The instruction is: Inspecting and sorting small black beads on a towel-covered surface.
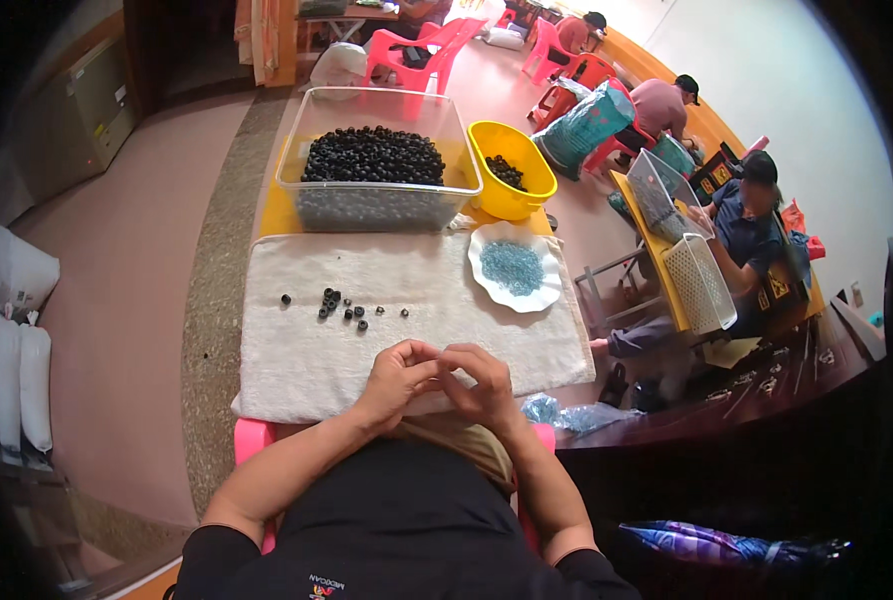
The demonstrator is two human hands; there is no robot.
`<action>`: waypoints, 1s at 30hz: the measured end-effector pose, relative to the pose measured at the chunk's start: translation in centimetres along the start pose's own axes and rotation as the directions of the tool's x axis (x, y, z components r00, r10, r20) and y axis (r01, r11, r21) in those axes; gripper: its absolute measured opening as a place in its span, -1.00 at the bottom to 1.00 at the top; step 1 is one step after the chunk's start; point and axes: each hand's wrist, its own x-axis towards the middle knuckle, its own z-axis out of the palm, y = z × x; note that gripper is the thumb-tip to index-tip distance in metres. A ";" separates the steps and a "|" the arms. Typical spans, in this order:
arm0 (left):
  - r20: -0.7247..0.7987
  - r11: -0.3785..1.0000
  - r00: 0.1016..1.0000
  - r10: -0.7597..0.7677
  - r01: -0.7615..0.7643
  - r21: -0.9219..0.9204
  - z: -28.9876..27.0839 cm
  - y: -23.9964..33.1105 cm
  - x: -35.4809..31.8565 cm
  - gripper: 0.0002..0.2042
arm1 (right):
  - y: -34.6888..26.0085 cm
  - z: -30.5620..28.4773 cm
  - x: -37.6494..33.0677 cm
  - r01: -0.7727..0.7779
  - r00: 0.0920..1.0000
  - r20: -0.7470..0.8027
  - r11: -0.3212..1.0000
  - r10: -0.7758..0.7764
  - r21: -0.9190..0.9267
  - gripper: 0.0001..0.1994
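Over the near edge of a white towel [286, 350], my left hand [403, 375] and my right hand [478, 378] meet with their fingertips pinched together. Whatever sits between the fingers is hidden or too small to make out. Just beyond them, several small black ring-shaped parts [332, 298] lie loose on the cloth, with a few tiny metallic-looking pieces [404, 313] beside them. To the right, a white scalloped plate [543, 300] holds many small clear bluish pieces [511, 268].
Behind the towel stand a clear plastic bin [296, 180] full of black parts and a yellow basin [551, 185] with more. At right, a person works at another table with a white basket [701, 290]. White sacks [34, 385] line the left side; a folded umbrella [706, 543] lies lower right.
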 end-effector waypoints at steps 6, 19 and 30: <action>-0.059 0.998 0.997 -0.052 0.054 0.024 0.1 0.3 -0.1 -0.84 | 2.7 -3.6 1.3 -0.198 0.978 -0.079 0.977 0.192 -0.076 -0.72; -0.049 0.997 0.997 -0.060 0.063 0.045 0.2 0.4 -0.2 -0.84 | 7.3 -6.1 3.8 -0.076 0.974 0.101 0.716 0.201 -0.694 -0.69; -0.040 0.997 0.998 -0.057 0.059 0.043 0.0 -0.1 0.1 -0.84 | 8.2 -5.9 3.9 -0.078 0.973 0.105 0.720 0.206 -0.689 -0.72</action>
